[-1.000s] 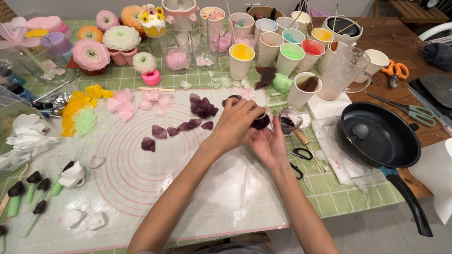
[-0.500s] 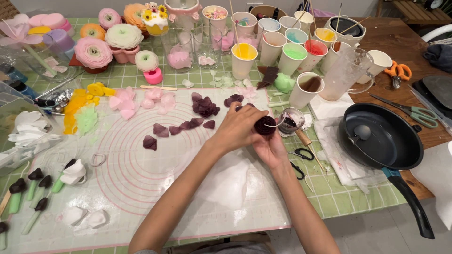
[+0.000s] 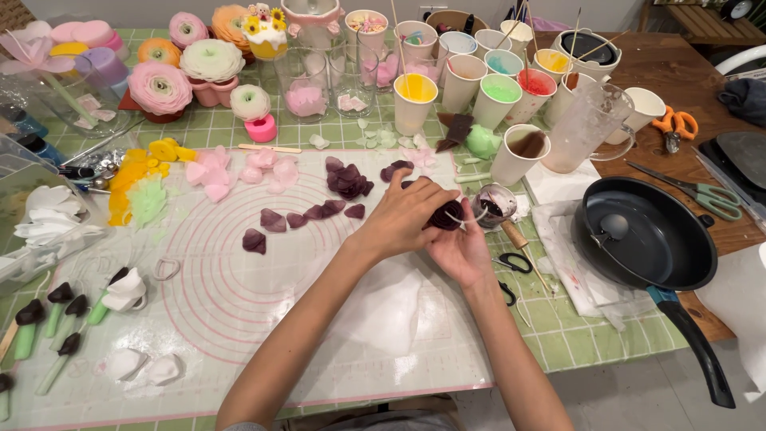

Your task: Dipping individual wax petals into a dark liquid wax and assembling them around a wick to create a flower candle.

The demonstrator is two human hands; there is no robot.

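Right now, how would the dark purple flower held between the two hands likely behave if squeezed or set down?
The dark purple flower looks built from thin layered petals like the loose petals on the mat, so probably light and easily crushed. Its rounded shape may roll. Left hand and right hand cup it.
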